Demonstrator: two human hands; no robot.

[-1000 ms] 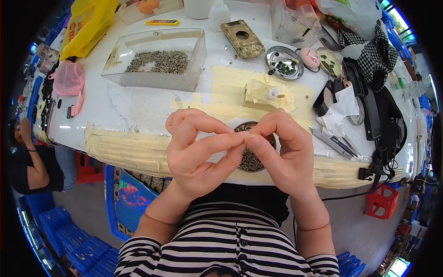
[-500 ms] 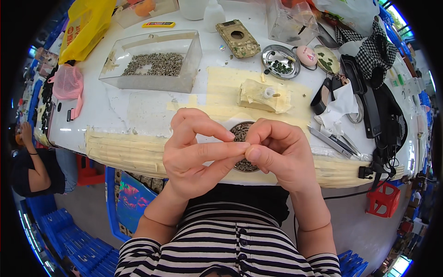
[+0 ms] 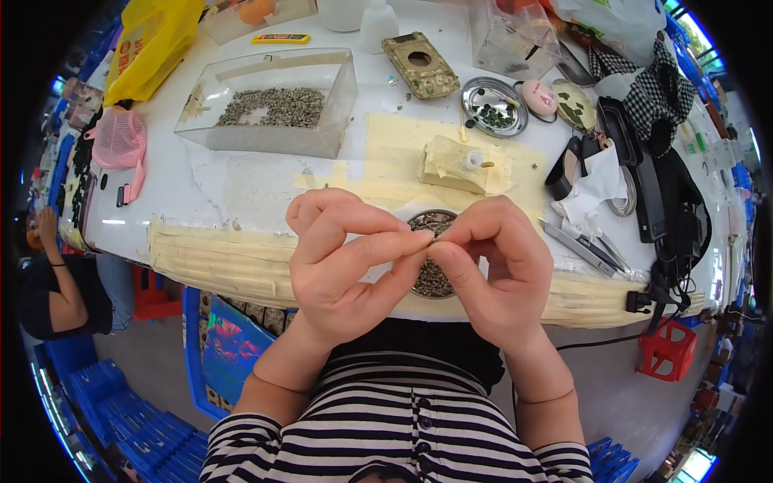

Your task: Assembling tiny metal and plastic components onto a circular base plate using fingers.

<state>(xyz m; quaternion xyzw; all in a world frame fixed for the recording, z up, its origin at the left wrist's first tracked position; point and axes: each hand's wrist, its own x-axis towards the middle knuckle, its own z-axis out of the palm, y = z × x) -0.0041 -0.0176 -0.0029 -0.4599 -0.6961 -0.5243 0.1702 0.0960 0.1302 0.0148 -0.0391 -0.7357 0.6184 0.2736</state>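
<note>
My left hand (image 3: 346,262) and my right hand (image 3: 506,270) meet at the fingertips above a round dish of small grey metallic pieces (image 3: 433,279). Thumb and index finger of each hand are pinched together. Whatever sits between the fingertips is too small to make out. Just beyond the hands stands a tape-wrapped block (image 3: 451,167) with a small white cup and a short brown stub on top. Part of the dish is covered by my fingers.
Farther left is a clear box (image 3: 342,121) of similar grey pieces. A camouflage-patterned case (image 3: 420,64) and a metal dish of dark green bits (image 3: 515,125) lie at the back. Tweezers (image 3: 584,251), a pouch (image 3: 564,165) and cables are on the right. A person (image 3: 68,282) sits far left.
My fingertips have lifted slightly away from me, and more of the dish shows beneath them. My right fingers have opened into a wider arch while the pinch stays closed.
</note>
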